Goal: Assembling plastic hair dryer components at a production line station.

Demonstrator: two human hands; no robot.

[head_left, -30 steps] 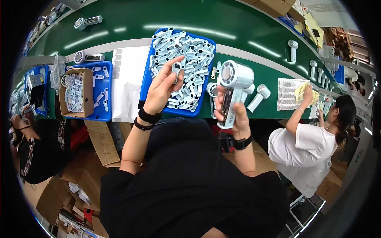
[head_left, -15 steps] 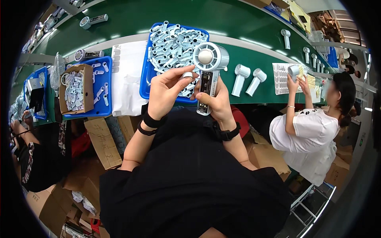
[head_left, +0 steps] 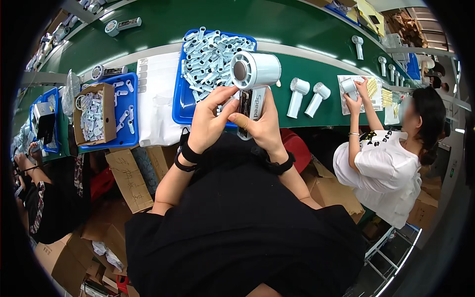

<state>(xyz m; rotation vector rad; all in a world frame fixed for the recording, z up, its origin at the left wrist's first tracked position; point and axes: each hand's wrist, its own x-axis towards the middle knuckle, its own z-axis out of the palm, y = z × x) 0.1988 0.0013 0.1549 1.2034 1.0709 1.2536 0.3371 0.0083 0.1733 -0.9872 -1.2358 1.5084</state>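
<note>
A light blue handheld fan (head_left: 262, 70), its round head turned up and to the left, is upright in front of me. My right hand (head_left: 262, 126) is closed around its handle, where dark inner parts show through an open side. My left hand (head_left: 210, 119) is closed in a pinch against the handle's left side, just below the fan head. A small pale cover piece sits in its fingers, mostly hidden by them. Right behind my hands stands a blue tray (head_left: 176, 106) heaped with light blue cover pieces (head_left: 213, 62).
Two handheld fans (head_left: 298, 96) stand on the green table to the right. On the left are a white sheet (head_left: 156, 114) and a cardboard box (head_left: 110, 106) in another blue tray (head_left: 133, 136). A co-worker (head_left: 381, 153) at right handles a fan over a sticker sheet (head_left: 377, 96).
My left hand has moved right and up against the fan handle with the small cover piece. The fan has turned, so its head faces more to the left.
</note>
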